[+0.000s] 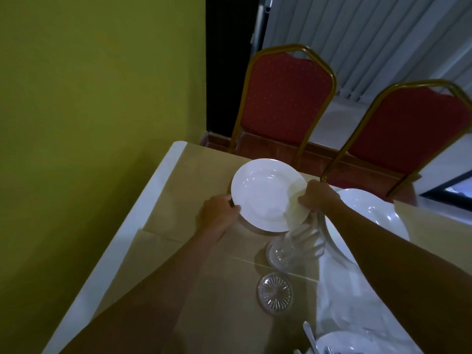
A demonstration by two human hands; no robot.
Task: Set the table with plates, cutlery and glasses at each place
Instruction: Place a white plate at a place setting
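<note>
At the worktop (189, 175) corner, left hand (218, 212) and right hand (319, 198) grip a plate (265, 194). Their fingers (304, 200) clamp opposite rims.

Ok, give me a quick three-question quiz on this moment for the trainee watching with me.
1. True or false: the left hand and right hand both grip the plate at its rim.
2. The chair straight beyond that plate has a back that is: A) blue, B) red, C) green.
3. Fill in: nearer the camera than the held plate, two clear ___ sit on the table.

Key: 1 true; 2 B; 3 glasses.
</note>
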